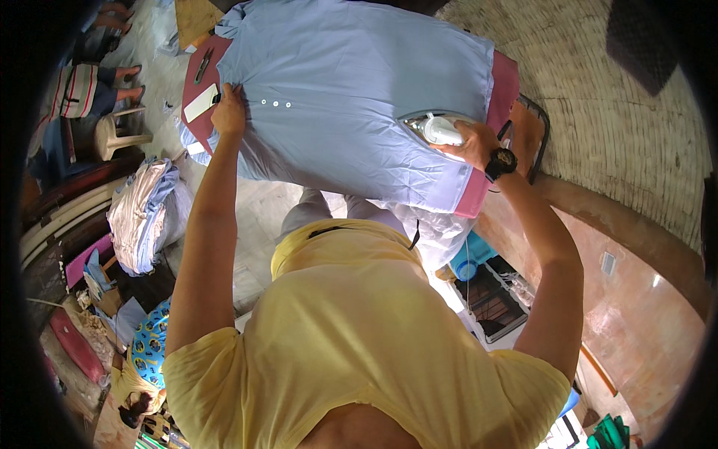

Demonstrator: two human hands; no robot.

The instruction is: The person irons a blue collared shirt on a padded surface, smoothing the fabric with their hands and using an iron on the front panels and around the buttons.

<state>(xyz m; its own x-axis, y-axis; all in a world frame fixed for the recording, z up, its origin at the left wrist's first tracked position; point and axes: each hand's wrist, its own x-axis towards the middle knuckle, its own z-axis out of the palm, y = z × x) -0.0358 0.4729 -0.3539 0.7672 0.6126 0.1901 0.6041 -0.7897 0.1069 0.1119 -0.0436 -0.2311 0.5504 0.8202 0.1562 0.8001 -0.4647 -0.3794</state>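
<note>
A light blue-grey polo shirt (336, 75) is spread over an ironing board (505, 84) with a dark red cover. Three small white buttons show on the shirt, to the right of my left hand (229, 112). That hand rests at the shirt's left part, its fingers closed on the fabric. My right hand (476, 145) is wrapped round the handle of a white iron (443, 130). The iron lies on the shirt near its right end, its pointed tip toward the left. Wrinkles run through the cloth below the iron.
A white rectangular object (200, 103) and dark thread snips (203, 66) lie on the board's left end. A heap of clothes (142, 217) stands at the left, near a beige plastic chair (120, 133). Other people are at the far left and lower left. A curved wall (636, 277) stands at the right.
</note>
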